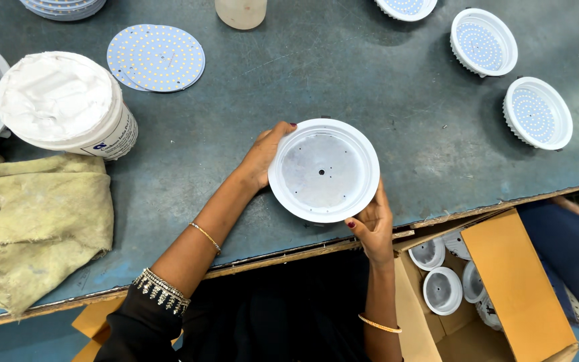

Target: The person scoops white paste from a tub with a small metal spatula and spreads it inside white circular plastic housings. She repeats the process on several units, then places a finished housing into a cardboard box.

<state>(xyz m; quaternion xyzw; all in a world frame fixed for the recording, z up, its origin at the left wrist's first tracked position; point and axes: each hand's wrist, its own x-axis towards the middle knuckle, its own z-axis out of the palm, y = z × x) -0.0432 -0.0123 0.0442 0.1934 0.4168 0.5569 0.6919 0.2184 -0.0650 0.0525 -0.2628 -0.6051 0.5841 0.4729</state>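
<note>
we saw left grip [261, 157] and right grip [370, 224] both closed on rim of empty white downlight housing [324, 170] | held over bench [303, 80] front edge | paste tub [65, 104], cloth [35, 228] left

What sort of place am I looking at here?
Most likely a light-fixture assembly bench: both hands hold an empty white downlight housing, finished housings with LED boards sit on the table, and a cardboard box holds more empty housings.
</note>
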